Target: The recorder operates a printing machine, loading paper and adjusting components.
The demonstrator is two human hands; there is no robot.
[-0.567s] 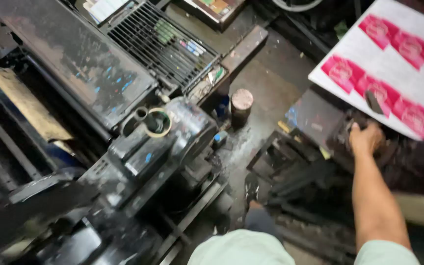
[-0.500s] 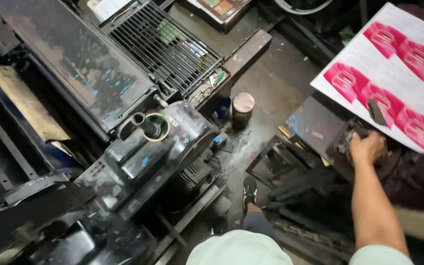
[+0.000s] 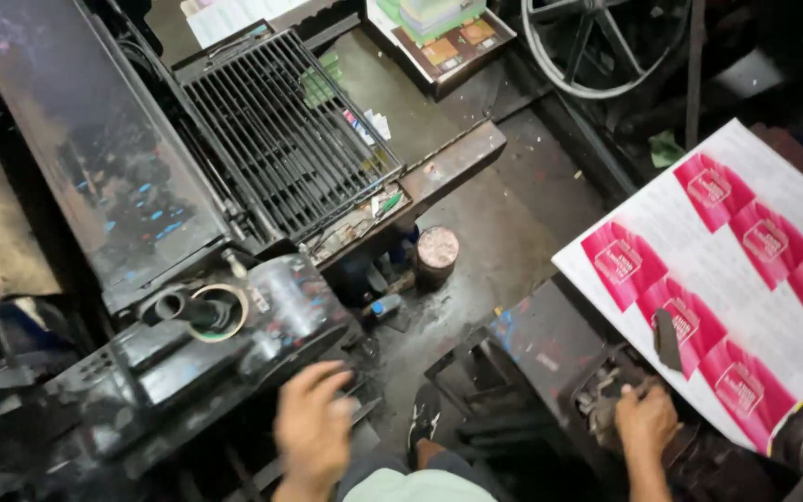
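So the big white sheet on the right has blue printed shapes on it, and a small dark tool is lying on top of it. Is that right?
Not quite. The printed shapes on the white sheet are pink-red, not blue, as the head view shows. The rest holds: the sheet is on the right, and a small dark tool lies on top of it, just above the right hand.

1. 2 bare hands are seen, the left hand (image 3: 313,429) blurred and the right hand (image 3: 645,420) sharper.
2. No gloves, rings or watch are worn.
3. A pale green garment (image 3: 420,486) is worn.
4. A dark sandal (image 3: 425,418) is worn on 1 foot.
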